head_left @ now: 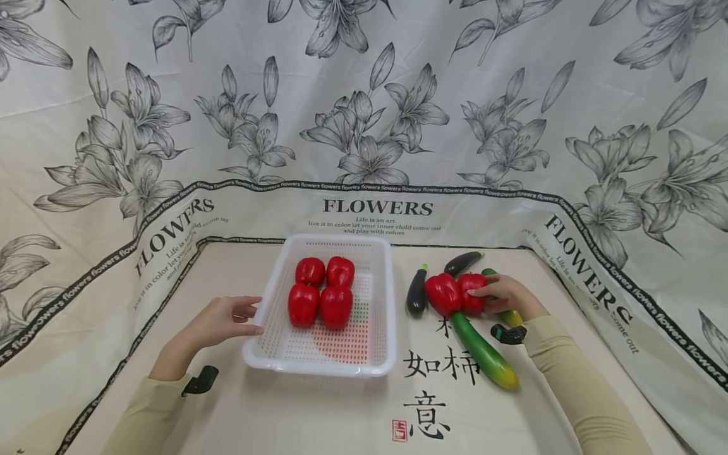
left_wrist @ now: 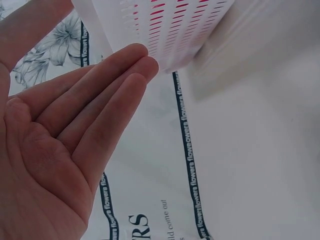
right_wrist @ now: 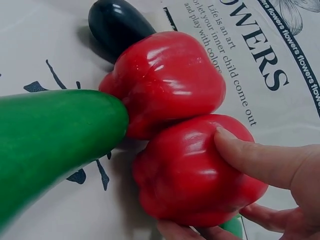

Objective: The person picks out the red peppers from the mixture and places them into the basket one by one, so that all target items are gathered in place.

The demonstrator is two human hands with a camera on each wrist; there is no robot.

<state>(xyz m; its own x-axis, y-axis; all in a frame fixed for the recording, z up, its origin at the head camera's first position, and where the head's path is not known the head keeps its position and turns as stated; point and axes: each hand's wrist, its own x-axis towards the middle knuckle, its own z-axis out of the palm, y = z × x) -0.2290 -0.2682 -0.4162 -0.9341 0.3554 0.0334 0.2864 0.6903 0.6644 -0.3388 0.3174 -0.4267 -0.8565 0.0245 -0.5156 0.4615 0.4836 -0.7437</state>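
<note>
My right hand [head_left: 506,295] grips a red bell pepper [right_wrist: 185,175], thumb on top and fingers curled beneath its side. Against that pepper sits a second red bell pepper [head_left: 442,295]. A green cucumber-like vegetable [head_left: 486,355] with a yellow end points at the pair. To the left, my left hand [head_left: 227,319] is at the left side of a white perforated basket [head_left: 318,368]. Its fingers [left_wrist: 107,100] are extended in the left wrist view, tips right at the basket's wall. Inside the basket several red bell peppers [head_left: 335,308] stand grouped together.
One dark eggplant [head_left: 417,296] lies left of the loose peppers, another eggplant [head_left: 462,263] behind them. A second green-and-yellow vegetable [head_left: 512,318] is partly hidden by the right hand. A flower-printed curtain [head_left: 370,218] borders the table's back and sides.
</note>
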